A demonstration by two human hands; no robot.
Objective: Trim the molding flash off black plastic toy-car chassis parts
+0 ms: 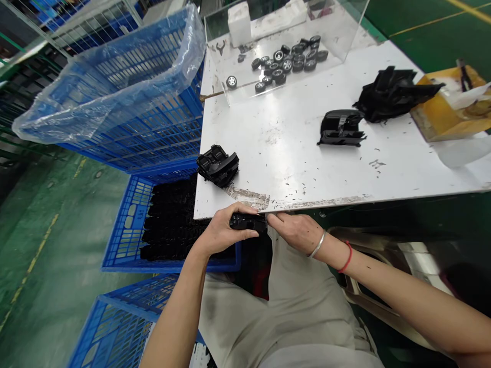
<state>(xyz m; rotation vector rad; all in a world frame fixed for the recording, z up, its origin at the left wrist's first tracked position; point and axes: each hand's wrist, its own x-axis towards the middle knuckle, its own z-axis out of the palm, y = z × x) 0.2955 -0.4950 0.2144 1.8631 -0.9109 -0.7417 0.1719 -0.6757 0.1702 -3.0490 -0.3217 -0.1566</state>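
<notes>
My left hand (222, 232) grips a black plastic part (245, 221) just off the front edge of the table, thumb and fingers on opposite sides of it. My right hand (297, 232) is closed at the part's right end. Whatever its fingers pinch is too small and hidden to name. Close by on the table's left corner lies a stack of black molded parts (218, 166). Farther right are another group of black molded parts (341, 128) and a larger black pile (395, 94).
Small toy wheels (287, 65) lie behind a clear plastic guard (337, 30) on the white table (264, 128). A yellow box (437, 120) stands at the right. Blue crates (134, 214) crowd the left side, one full of black parts. Black scraps dot the tabletop.
</notes>
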